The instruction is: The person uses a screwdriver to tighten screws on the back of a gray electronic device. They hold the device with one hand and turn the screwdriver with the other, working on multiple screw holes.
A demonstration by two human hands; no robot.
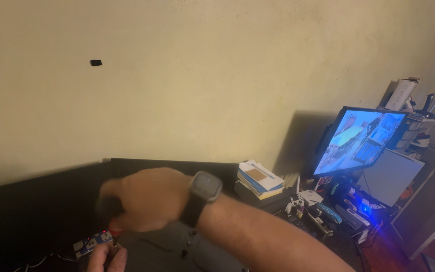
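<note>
My right hand [144, 199], with a dark watch [203, 194] on its wrist, is closed around the dark handle of a screwdriver [114, 232] that has a red collar and points down. My left hand [107, 259] shows only partly at the bottom edge, its fingers pinching the screwdriver's shaft near the tip. Both hands hover over a dark grey device [177, 247] with small round knobs. A blue and white power strip [91, 244] lies just to the left of the hands. What the tip touches is hidden.
A black panel [177, 166] leans against the pale wall behind the hands. A stack of books [260, 181] lies to the right, then a white game controller [298, 201], a lit tilted monitor [361, 143] and cluttered shelves. A small black piece [95, 63] sticks to the wall.
</note>
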